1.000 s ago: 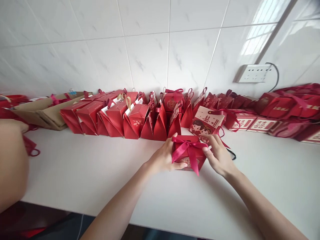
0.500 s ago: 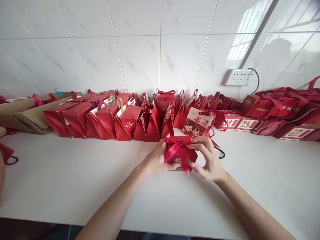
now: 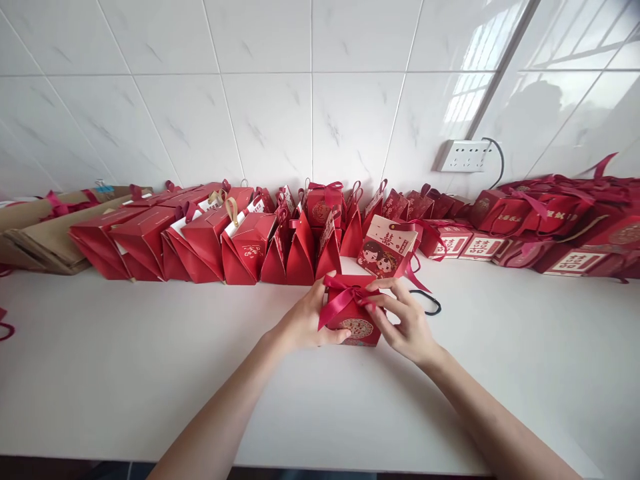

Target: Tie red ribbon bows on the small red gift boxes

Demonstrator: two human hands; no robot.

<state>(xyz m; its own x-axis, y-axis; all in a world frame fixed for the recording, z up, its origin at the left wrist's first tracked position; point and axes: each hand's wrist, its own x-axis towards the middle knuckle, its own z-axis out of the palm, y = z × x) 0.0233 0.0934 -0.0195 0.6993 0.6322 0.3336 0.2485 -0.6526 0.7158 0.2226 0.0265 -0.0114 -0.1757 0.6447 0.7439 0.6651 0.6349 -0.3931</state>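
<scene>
A small red gift box (image 3: 359,328) with a round gold emblem stands upright on the white table in front of me. My left hand (image 3: 315,317) grips its left side, thumb across the front and fingers behind. Over the top of the box lies a tied magenta ribbon (image 3: 337,305), one tail hanging to the left. My right hand (image 3: 404,317) pinches the ribbon at the bow's right side between thumb and fingers. Behind the right hand stands a box with a cartoon couple (image 3: 384,250), and a black elastic loop (image 3: 430,303) lies close by.
A row of red gift boxes (image 3: 247,250) runs along the tiled wall. More red boxes (image 3: 565,220) are piled at the right. Brown paper bags (image 3: 55,237) lie at the far left. A white power strip (image 3: 464,155) is on the wall.
My right thumb has moved up from the box's lower right to the bow, and the ribbon's right tail is now gathered in my fingers. My view has shifted slightly to the right.
</scene>
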